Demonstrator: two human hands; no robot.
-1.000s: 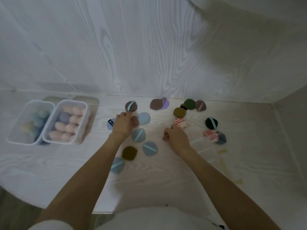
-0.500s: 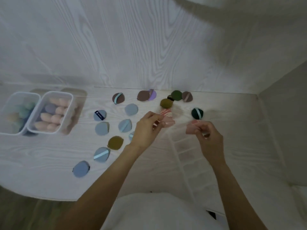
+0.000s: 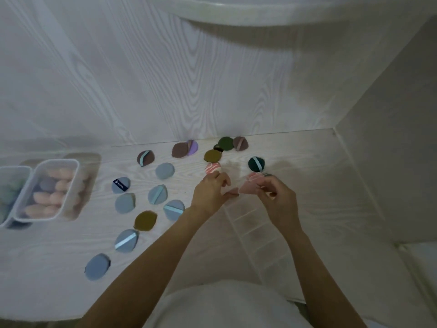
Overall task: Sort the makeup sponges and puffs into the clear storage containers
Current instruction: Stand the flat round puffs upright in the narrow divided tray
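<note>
My left hand (image 3: 210,192) and right hand (image 3: 277,200) have come together over the middle of the table (image 3: 307,185), where a second ago they were apart, the left one over among the blue puffs. Both now pinch pink puffs: my right fingers hold a pink puff (image 3: 251,187), and my left fingertips grip a smaller pink piece (image 3: 233,192) just beside it, nearly touching. A pink striped puff (image 3: 212,168) lies just beyond my left knuckles. I judge I am gathering the pinks as one group. The clear storage containers (image 3: 68,166) sit far to the left, already holding sponges; the blue puffs (image 3: 125,202) lie loose between them and my hands.
</note>
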